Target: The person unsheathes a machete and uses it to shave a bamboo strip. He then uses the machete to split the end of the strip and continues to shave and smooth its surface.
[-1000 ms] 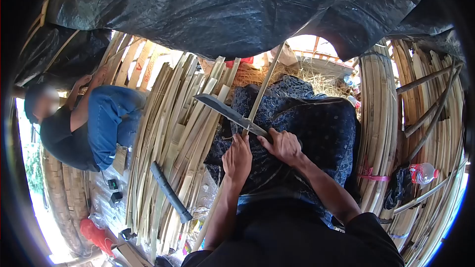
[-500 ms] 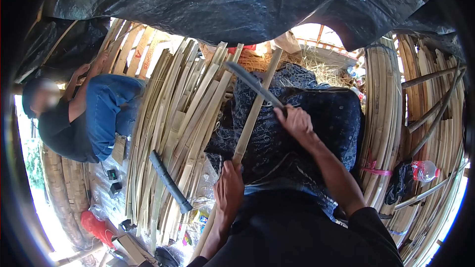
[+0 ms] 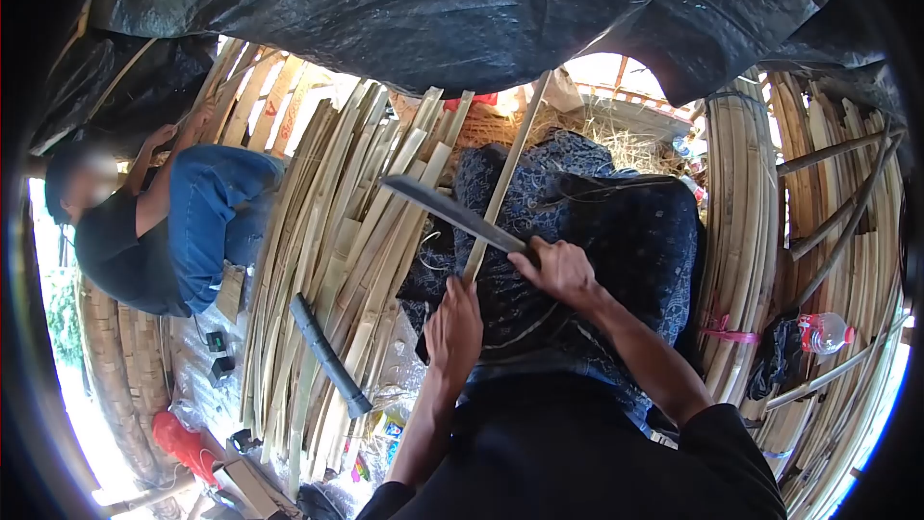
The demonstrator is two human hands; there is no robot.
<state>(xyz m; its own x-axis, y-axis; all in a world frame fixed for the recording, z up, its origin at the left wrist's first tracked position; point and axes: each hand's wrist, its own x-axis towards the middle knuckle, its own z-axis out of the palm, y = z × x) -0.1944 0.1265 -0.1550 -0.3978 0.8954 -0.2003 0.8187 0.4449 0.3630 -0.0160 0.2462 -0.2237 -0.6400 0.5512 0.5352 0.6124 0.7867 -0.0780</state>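
My left hand (image 3: 454,329) is closed round the lower part of a long bamboo strip (image 3: 505,173), which slants up and away over the dark patterned cloth (image 3: 626,231) on my lap. In my right hand (image 3: 560,272) is the handle of a long machete (image 3: 448,209). Its blade points up and to the left and crosses the strip a little above my left hand. Whether blade and strip touch, I cannot tell.
Many bamboo strips (image 3: 327,221) lie to the left, with a dark sheath-like piece (image 3: 329,356) on them. Beyond sits another person (image 3: 125,250). Tied bamboo (image 3: 739,231) and a plastic bottle (image 3: 826,333) are at right. Black sheeting (image 3: 462,10) hangs overhead.
The machete and my right hand have moved down and to the left, nearer my left hand. My left hand has risen a little, and the strip stands slightly steeper and turned edgewise.
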